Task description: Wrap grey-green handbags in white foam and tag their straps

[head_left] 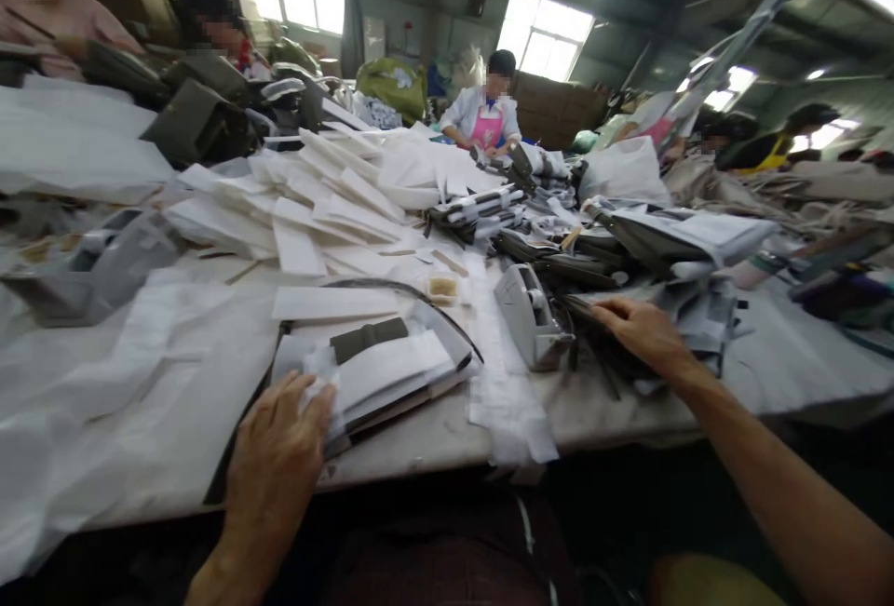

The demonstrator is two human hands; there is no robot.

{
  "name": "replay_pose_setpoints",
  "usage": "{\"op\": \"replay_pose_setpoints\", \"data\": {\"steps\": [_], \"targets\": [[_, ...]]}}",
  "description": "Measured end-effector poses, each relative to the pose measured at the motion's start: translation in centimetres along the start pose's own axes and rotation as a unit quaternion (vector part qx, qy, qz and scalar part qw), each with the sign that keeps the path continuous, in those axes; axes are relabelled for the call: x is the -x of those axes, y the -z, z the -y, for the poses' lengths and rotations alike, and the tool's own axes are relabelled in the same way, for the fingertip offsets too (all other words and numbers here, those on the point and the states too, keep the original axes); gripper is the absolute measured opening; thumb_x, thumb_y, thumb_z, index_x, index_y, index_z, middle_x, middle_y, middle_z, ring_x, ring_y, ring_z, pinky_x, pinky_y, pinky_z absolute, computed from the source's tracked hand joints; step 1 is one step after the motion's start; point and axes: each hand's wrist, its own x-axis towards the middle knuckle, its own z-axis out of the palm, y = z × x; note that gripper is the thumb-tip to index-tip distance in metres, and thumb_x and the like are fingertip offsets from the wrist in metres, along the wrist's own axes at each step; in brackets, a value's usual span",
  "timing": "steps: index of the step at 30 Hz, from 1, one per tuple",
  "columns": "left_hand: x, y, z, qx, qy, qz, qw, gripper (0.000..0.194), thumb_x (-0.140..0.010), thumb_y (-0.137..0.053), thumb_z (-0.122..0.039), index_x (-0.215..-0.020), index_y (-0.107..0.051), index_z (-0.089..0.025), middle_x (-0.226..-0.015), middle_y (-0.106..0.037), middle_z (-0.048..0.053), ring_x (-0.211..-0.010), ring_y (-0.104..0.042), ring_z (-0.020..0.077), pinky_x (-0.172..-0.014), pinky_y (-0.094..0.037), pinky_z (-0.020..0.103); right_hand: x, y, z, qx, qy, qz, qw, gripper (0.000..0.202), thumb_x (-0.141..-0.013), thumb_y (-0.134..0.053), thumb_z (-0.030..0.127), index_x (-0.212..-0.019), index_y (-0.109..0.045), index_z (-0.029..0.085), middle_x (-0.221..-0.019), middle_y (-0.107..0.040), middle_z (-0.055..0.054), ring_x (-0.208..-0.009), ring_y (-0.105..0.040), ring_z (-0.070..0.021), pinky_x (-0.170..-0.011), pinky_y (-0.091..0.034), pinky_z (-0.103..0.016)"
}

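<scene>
A dark flat bag (391,406) with white paper and a grey-green patch (369,340) on it lies near the table's front edge. Its thin dark strap arcs behind it. My left hand (279,429) rests on the bag's left end, over thin white wrapping, with its fingers spread. To the right, my right hand (639,331) has its thumb and fingers pressed together on the edge of a dark item (583,308) at the front of a stack of dark bags. A grey tape dispenser (527,317) stands between the hands, nearer the right one.
Loose white sheets (349,196) are heaped behind the bag. Another grey dispenser (118,271) sits at the left. A small yellowish block (442,288) lies behind the bag. White material hangs over the front edge. A person in a pink apron (487,127) and others work across the table.
</scene>
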Motion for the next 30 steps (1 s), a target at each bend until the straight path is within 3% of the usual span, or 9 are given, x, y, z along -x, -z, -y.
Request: {"op": "replay_pose_setpoints", "data": {"steps": [4,8,14,19,24,27,30], "targets": [[-0.7,1.3,0.2,-0.042,-0.018,0.063,0.997,0.034,-0.094,-0.04,-0.012,-0.11,-0.068,-0.024,-0.115,-0.067,0.007,-0.117,-0.055,0.033,-0.093,-0.045,0.049,0.1,-1.9,-1.2,-0.104,-0.008,0.083,0.991,0.028,-0.08,-0.059,0.044,-0.082,-0.075,0.022,-0.083,-0.074,-0.006,-0.077,-0.067,-0.0245,-0.069,-0.049,-0.032],[-1.1,2.4,0.1,-0.051,-0.051,0.13,0.989,0.04,-0.089,-0.042,-0.003,-0.115,-0.067,-0.02,-0.109,-0.07,0.009,-0.112,-0.057,0.0325,-0.088,-0.044,0.046,0.4,-4.5,-1.3,-0.195,-0.012,0.126,0.973,0.025,-0.075,-0.067,0.044,-0.084,-0.075,0.022,-0.089,-0.075,-0.005,-0.088,-0.066,-0.0251,-0.075,-0.05,-0.031],[-1.9,2.7,-0.4,-0.085,-0.061,0.187,0.977,0.043,-0.087,-0.041,0.001,-0.117,-0.068,-0.015,-0.106,-0.07,0.012,-0.105,-0.06,0.0314,-0.083,-0.045,0.044,-0.4,-7.6,-1.6,-0.391,-0.14,0.158,0.896,0.036,-0.068,-0.074,0.054,-0.069,-0.069,0.019,-0.076,-0.072,-0.006,-0.069,-0.064,-0.0198,-0.062,-0.049,-0.028],[-2.2,2.7,-1.0,-0.115,-0.075,0.203,0.969,0.044,-0.086,-0.039,0.005,-0.115,-0.069,-0.012,-0.097,-0.07,0.011,-0.094,-0.064,0.0283,-0.081,-0.047,0.04,-0.9,-7.2,0.0,-0.458,-0.178,0.122,0.863,0.031,-0.052,-0.085,0.039,-0.065,-0.067,0.018,-0.067,-0.068,-0.005,-0.064,-0.061,-0.0174,-0.062,-0.048,-0.027],[-2.3,3.2,-2.0,-0.149,-0.067,0.206,0.965,0.043,-0.087,-0.037,0.005,-0.112,-0.069,-0.01,-0.094,-0.07,0.011,-0.086,-0.064,0.0272,-0.077,-0.047,0.039,1.5,-5.1,-0.3,-0.527,-0.183,0.05,0.829,0.032,-0.055,-0.084,0.039,-0.072,-0.068,0.018,-0.065,-0.065,-0.002,-0.059,-0.056,-0.013,-0.057,-0.045,-0.025],[-2.2,3.4,-2.4,-0.145,-0.063,0.204,0.966,0.044,-0.088,-0.037,0.005,-0.115,-0.068,-0.009,-0.099,-0.07,0.012,-0.087,-0.064,0.0276,-0.075,-0.048,0.039,4.1,-5.1,-1.2,-0.546,-0.206,0.068,0.809,0.028,-0.055,-0.084,0.036,-0.067,-0.067,0.017,-0.059,-0.059,0.0,-0.053,-0.049,-0.0109,-0.049,-0.041,-0.023],[-2.1,3.4,-2.5,-0.135,-0.053,0.199,0.969,0.045,-0.088,-0.036,0.005,-0.118,-0.067,-0.009,-0.102,-0.07,0.013,-0.087,-0.064,0.0272,-0.075,-0.049,0.038,5.8,-6.4,-1.9,-0.553,-0.257,0.089,0.788,0.026,-0.051,-0.083,0.034,-0.059,-0.064,0.018,-0.054,-0.054,0.0,-0.048,-0.044,-0.0106,-0.043,-0.037,-0.024]]}}
